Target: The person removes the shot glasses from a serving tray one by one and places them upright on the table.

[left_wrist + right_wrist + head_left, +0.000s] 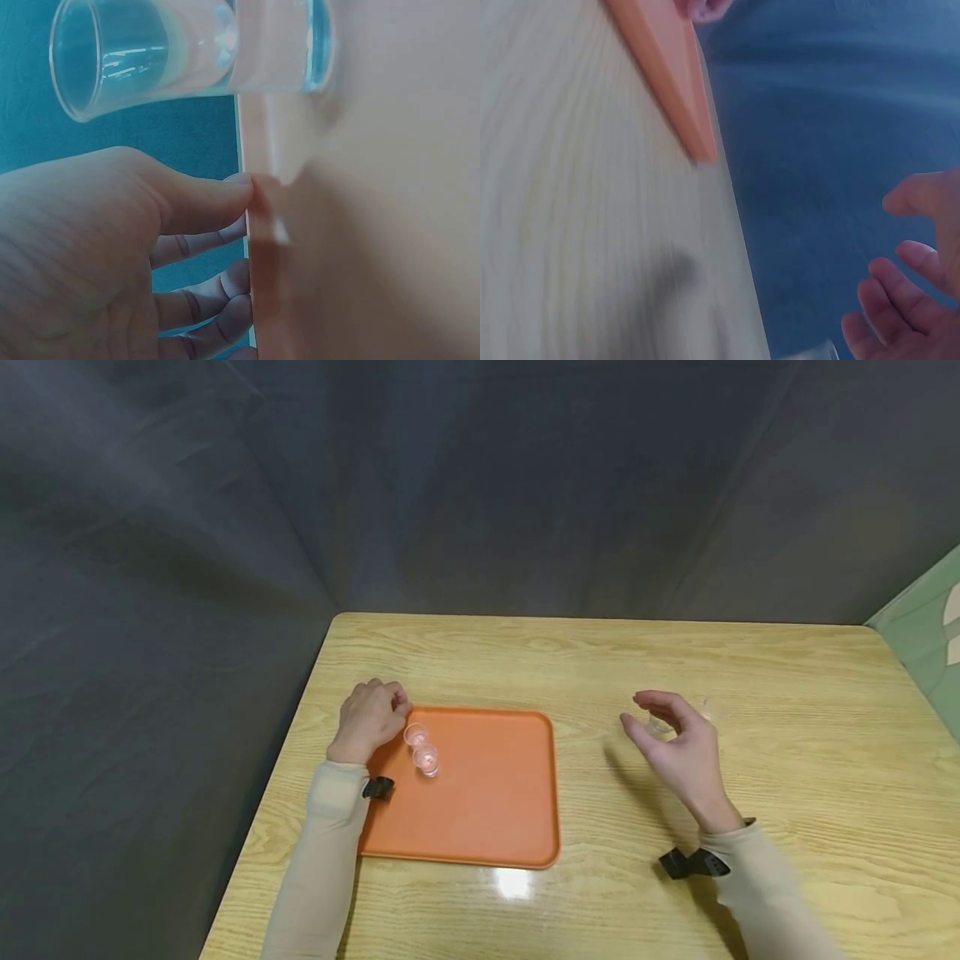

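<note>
My left hand is at the far left corner of an orange tray, its bent fingers and thumb on the rim, which it seems to grip lightly. Just inside that corner stand two small clear glasses, close together; in the left wrist view a clear glass appears large beside the thumb. To the right of the tray, my right hand is raised over the table, thumb and fingers spread apart with nothing held. Beyond its palm a clear glass is partly hidden, and a glass rim shows at the bottom of the right wrist view.
Another faint clear object stands behind the right hand's knuckles. The wooden table extends around the tray, with a dark cloth behind it and along its left side. Green fabric hangs at the far right.
</note>
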{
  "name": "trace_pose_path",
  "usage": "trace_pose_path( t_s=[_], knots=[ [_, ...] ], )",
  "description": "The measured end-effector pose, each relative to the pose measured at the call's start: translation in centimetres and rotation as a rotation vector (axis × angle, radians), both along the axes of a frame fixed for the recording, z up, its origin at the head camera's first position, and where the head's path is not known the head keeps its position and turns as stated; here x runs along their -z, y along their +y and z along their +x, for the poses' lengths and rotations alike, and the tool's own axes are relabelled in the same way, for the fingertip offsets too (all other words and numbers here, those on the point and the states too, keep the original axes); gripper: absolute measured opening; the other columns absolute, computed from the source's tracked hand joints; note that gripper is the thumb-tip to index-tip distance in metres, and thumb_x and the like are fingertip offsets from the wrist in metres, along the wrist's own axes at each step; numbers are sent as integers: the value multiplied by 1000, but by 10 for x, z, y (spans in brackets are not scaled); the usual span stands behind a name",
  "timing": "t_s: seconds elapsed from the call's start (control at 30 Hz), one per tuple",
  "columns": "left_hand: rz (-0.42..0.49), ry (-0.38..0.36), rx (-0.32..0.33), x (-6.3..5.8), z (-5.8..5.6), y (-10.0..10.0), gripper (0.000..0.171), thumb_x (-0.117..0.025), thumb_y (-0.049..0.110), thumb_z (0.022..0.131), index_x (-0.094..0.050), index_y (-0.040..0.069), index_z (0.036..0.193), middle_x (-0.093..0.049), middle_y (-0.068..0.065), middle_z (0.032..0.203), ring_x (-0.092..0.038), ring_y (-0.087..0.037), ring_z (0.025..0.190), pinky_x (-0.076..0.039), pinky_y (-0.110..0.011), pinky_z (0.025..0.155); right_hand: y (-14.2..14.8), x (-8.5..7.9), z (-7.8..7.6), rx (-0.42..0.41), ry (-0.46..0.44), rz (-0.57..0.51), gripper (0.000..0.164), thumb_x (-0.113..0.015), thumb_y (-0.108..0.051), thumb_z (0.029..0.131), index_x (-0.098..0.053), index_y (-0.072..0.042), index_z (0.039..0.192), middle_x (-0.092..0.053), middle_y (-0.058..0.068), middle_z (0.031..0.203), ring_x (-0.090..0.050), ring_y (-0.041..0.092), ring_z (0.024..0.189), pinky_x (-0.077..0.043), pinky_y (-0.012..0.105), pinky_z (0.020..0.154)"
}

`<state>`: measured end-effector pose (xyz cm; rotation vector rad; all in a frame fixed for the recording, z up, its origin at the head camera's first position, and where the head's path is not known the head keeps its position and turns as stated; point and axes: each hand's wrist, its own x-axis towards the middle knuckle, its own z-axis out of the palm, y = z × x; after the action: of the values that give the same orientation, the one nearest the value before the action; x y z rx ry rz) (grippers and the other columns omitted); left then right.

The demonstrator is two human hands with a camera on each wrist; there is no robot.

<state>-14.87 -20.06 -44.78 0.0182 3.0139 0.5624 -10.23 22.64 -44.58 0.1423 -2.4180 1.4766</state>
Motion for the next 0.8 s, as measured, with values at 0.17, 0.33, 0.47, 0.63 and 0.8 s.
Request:
trace_pose_path(
  t_s=[0.17, 0.33, 0.47, 0.63, 0.8],
  knots=[
    [-3, 0, -3, 1, 0, 0, 16, -68, 27, 104, -73, 13, 98, -65, -13, 99, -58, -35, 96, -47, -45, 76, -23, 4, -2, -98, -23, -41, 29, -79, -5, 94, -72, -1, 121, -73, -4, 119, -66, 1, 111, -51, 14, 100],
    [-6, 8, -4, 2, 0, 0, 16, -68, 27, 104, -73, 13, 98, -64, -12, 98, -58, -35, 95, -47, -44, 76, -48, 7, -4, -182, -96, -31, 31, -80, -9, 94, -71, 0, 122, -73, 15, 124, -70, 19, 113, -56, 23, 99],
    [-4, 6, -5, 3, 1, 0, 16, -68, 28, 104, -73, 13, 98, -64, -12, 97, -58, -35, 95, -47, -44, 75, -70, 9, -4, -265, -115, -37, 32, -81, -8, 93, -71, 2, 122, -74, 19, 123, -70, 35, 114, -59, 41, 99],
    [-2, 1, -7, 2, 1, 0, 16, -68, 27, 104, -72, 13, 98, -64, -12, 98, -58, -35, 96, -47, -44, 75, -98, 10, -3, -350, -116, -42, 34, -84, -7, 90, -73, 1, 121, -75, 19, 120, -71, 36, 113, -58, 54, 97],
    [0, 0, -7, 1, 0, 1, 16, -68, 27, 104, -73, 13, 97, -64, -12, 98, -58, -35, 96, -47, -44, 76, -124, 9, -1, -417, -134, -22, 35, -84, -10, 90, -73, -1, 122, -76, 18, 119, -73, 34, 111, -57, 52, 99]
  ],
)
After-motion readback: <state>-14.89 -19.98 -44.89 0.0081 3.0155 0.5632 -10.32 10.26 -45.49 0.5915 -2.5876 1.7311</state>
